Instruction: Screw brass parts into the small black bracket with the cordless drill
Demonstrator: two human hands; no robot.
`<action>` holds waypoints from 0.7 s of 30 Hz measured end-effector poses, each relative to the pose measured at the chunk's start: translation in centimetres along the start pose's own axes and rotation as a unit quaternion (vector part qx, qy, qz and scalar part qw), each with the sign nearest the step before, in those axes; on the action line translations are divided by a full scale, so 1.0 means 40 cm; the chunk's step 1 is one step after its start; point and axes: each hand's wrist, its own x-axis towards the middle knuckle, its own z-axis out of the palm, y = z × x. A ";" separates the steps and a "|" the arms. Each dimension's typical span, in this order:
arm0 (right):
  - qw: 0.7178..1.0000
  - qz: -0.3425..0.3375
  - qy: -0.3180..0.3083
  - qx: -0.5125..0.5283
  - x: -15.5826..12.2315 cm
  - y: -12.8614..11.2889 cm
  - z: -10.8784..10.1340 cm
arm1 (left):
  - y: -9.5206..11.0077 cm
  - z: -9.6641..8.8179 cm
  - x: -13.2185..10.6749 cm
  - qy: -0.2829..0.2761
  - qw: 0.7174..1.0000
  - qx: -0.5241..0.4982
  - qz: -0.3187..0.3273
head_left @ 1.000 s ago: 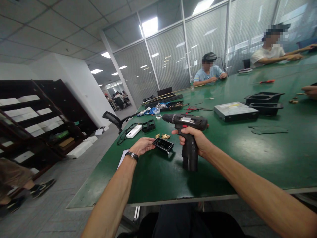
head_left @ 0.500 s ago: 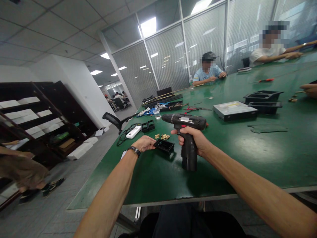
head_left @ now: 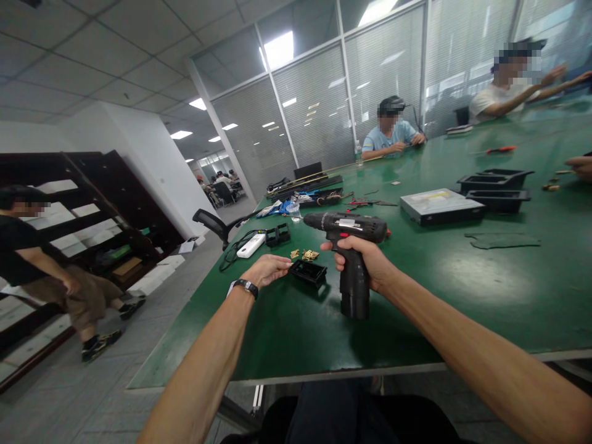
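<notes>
Upright in the air above the table, a black cordless drill [head_left: 354, 287] is gripped by my right hand [head_left: 365, 259], its fingers wrapped round the handle. The drill's chuck points left. Lower and to the left, my left hand [head_left: 269, 270] has its fingers pinched together at the left corner of a small black plastic tray [head_left: 309, 274], which tilts slightly over the green table [head_left: 287, 339]. Just behind that tray lies a small pile of brass-coloured pieces [head_left: 309, 254].
A white device [head_left: 251, 245] with a black cable lies at the left. Farther right stand a flat metal-topped drive [head_left: 441, 206] and black plastic trays [head_left: 497, 198]. Two people sit across the table. Another person [head_left: 50, 259] walks at the left beside the shelves.
My left fingers have shifted slightly at the tray's corner. My right hand and the drill stay nearly still. The person at the left has moved farther into view.
</notes>
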 end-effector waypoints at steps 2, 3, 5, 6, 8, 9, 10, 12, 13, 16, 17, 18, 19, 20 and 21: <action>1.000 0.001 0.005 -0.003 0.001 0.001 -0.001 | -0.005 -0.002 0.005 -0.012 1.000 0.003 -0.002; 1.000 0.001 0.005 -0.003 0.001 0.002 -0.002 | -0.007 -0.001 0.007 -0.014 1.000 0.009 -0.004; 1.000 0.000 0.006 0.000 0.001 0.001 -0.001 | -0.010 0.001 0.009 -0.015 1.000 0.022 -0.006; 1.000 0.001 0.005 0.001 0.001 0.000 -0.001 | -0.011 0.003 0.008 -0.015 0.999 0.028 -0.005; 1.000 0.003 0.005 0.003 0.000 -0.001 -0.001 | -0.010 0.008 0.006 -0.015 0.999 0.033 0.000; 1.000 0.005 0.005 0.002 0.000 -0.002 0.000 | -0.010 0.010 0.004 -0.011 0.999 0.034 0.003; 1.000 0.007 0.007 0.002 0.000 -0.002 0.000 | -0.008 0.013 0.002 -0.003 0.999 0.035 0.004; 1.000 0.012 0.010 0.002 -0.001 -0.003 0.001 | -0.004 0.019 -0.002 0.021 0.999 0.037 0.002; 1.000 0.013 0.011 0.001 -0.002 -0.004 0.001 | -0.002 0.022 -0.003 0.030 0.999 0.040 -0.002; 1.000 0.017 0.014 0.001 -0.004 -0.006 0.003 | 0.003 0.030 -0.004 0.036 0.998 0.047 -0.013; 1.000 0.018 0.014 0.001 -0.005 -0.007 0.004 | 0.004 0.032 -0.002 0.034 0.998 0.049 -0.014; 1.000 0.019 0.014 0.000 -0.006 -0.007 0.005 | 0.005 0.034 -0.001 0.035 0.998 0.051 -0.015; 1.000 0.019 0.014 0.000 -0.007 -0.008 0.005 | 0.005 0.036 0.002 0.036 0.998 0.053 -0.015; 1.000 0.018 0.014 0.000 -0.008 -0.009 0.005 | 0.005 0.038 0.004 0.038 0.998 0.055 -0.014; 1.000 0.017 0.014 -0.001 -0.008 -0.010 0.005 | 0.005 0.040 0.007 0.041 0.997 0.056 -0.012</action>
